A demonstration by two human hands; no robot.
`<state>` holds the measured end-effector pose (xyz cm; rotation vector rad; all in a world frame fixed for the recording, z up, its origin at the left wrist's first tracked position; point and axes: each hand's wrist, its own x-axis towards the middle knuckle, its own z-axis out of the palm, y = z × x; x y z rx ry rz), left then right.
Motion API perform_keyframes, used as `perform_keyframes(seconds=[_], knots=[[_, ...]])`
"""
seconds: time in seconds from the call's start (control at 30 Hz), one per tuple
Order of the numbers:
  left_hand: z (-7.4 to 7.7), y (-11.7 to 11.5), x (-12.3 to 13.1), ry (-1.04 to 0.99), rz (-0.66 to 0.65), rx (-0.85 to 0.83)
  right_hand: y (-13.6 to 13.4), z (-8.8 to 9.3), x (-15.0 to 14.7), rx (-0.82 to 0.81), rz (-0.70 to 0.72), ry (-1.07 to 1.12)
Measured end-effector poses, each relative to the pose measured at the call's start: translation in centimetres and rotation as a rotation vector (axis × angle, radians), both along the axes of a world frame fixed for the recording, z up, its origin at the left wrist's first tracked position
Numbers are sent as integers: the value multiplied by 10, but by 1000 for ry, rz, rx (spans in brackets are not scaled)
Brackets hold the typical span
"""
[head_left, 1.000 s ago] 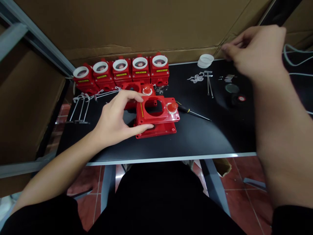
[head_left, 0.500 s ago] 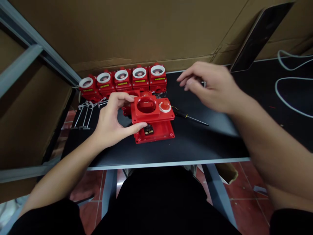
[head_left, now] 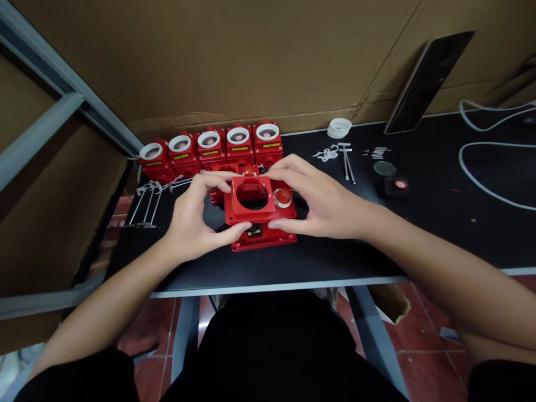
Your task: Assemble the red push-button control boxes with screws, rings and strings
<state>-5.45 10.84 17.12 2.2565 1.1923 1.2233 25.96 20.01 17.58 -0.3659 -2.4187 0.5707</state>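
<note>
Between my two hands is a red housing cover with a large round hole and a red dome in a white ring. My left hand grips its left side, thumb at the front edge and fingers at the back. On the right side, my right hand grips it the same way. Below the cover lies a red box base, with a small black terminal block showing in the gap. Another red housing part stands just behind, partly hidden.
Several red boxes with white rings stand in a row along the cardboard wall. To the right lie stacked white rings, metal rods, small screws, a black part and a white cable. More rods lie left.
My right hand has come in from the right and taken hold of the cover. The cover sits slightly lower in view. The screwdriver is now hidden behind my right hand.
</note>
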Motion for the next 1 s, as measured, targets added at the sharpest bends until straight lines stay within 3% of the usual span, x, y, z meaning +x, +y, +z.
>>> perform_keyframes(seconds=[0.23,0.43,1.0], knots=[[16,0,-5,167,-131,-170,-6,3,0,-22,24,-94],[28,-7,-5,399,-128,-314,-11,-1,-2,-53,71,-229],[26,-7,3,509,-139,-331,-16,16,5,-108,37,-440]])
